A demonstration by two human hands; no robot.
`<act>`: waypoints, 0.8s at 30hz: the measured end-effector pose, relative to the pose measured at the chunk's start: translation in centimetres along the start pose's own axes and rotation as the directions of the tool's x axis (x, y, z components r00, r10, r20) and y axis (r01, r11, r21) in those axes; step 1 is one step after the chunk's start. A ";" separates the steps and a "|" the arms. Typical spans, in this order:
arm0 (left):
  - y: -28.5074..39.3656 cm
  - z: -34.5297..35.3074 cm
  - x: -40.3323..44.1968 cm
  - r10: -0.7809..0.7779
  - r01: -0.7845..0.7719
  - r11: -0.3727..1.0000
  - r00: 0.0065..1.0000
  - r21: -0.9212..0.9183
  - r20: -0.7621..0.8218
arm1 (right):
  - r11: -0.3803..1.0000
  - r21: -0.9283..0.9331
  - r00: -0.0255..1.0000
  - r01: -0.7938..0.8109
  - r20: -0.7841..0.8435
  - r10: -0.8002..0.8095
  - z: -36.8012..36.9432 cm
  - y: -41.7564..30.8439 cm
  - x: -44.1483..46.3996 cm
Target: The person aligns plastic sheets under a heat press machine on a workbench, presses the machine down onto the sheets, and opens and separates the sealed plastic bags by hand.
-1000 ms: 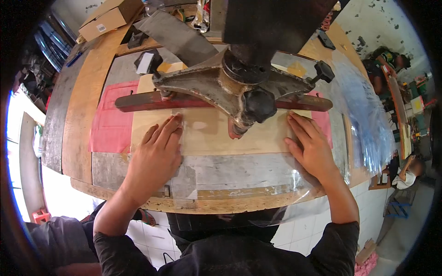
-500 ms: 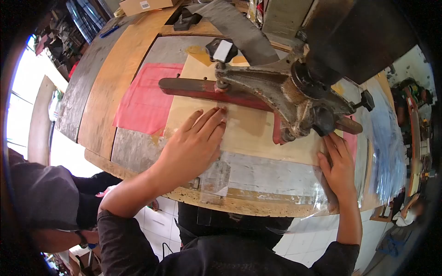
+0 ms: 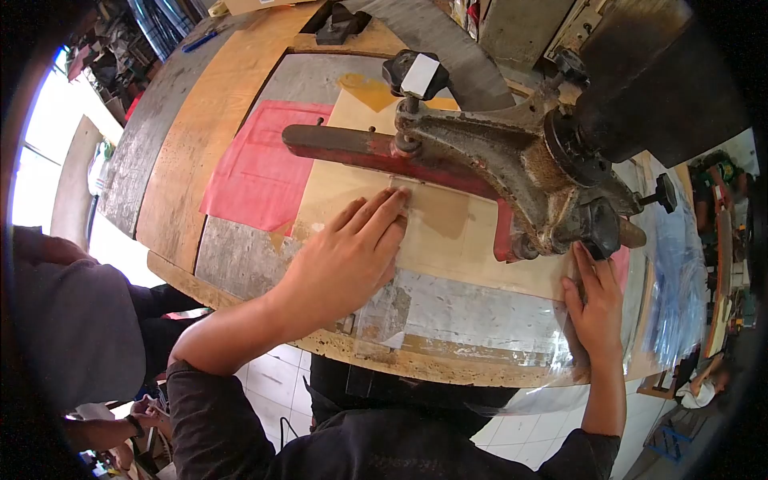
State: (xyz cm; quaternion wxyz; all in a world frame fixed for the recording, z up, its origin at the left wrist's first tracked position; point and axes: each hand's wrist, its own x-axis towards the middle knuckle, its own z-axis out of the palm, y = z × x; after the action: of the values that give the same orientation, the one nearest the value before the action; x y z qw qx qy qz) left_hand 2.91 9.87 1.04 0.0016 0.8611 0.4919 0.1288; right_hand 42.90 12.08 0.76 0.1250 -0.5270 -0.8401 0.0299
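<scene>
A clear plastic sheet (image 3: pixel 384 316) lies over the cream sheet (image 3: pixel 448 248) and hangs past the table's front edge. My left hand (image 3: pixel 344 260) rests flat on it, fingertips just in front of the long red and black bar (image 3: pixel 368 152). At the right, my right hand (image 3: pixel 596 308) lies with fingers stretched, its fingertips by a black knob (image 3: pixel 596 228) of the metal machine head (image 3: pixel 512 152). The bar sits beneath that head. Pink sheeting (image 3: pixel 260 172) shows left of the cream sheet.
Clear plastic sheets (image 3: pixel 676 280) are heaped at the right edge of the wooden table (image 3: pixel 192 136). A blue pen (image 3: pixel 200 42) and a black metal piece (image 3: pixel 340 26) lie at the back left. Another person (image 3: pixel 72 320) is at the left.
The view has swung left, so the machine and table appear further right. Both hands remain on the sheets, with my left fingertips still near the bar.
</scene>
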 end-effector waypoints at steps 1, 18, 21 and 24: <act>0.0 0.0 0.0 0.001 -0.001 1.000 1.000 -0.011 0.002 | 1.000 0.000 1.000 -0.001 0.000 0.001 0.0 0.0 0.0; 0.1 0.5 -0.5 0.008 -0.004 0.997 0.999 0.071 -0.052 | 0.998 0.008 0.996 0.056 -0.075 -0.056 -0.3 -0.1 -0.1; 0.0 1.0 -0.5 0.024 -0.017 0.995 0.997 0.101 -0.074 | 0.998 0.044 0.996 0.054 -0.074 -0.051 -0.5 -0.2 -0.1; 0.0 1.2 -0.7 0.026 -0.015 0.994 0.995 0.113 -0.092 | 0.996 0.051 0.993 0.075 -0.092 -0.070 -0.3 0.1 -0.3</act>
State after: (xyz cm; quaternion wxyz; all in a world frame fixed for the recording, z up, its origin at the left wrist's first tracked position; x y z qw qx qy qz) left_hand 2.81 9.42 -0.24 -0.0710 0.8578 0.4890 0.1412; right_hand 43.21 11.83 0.98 0.1781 -0.4931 -0.8512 0.0245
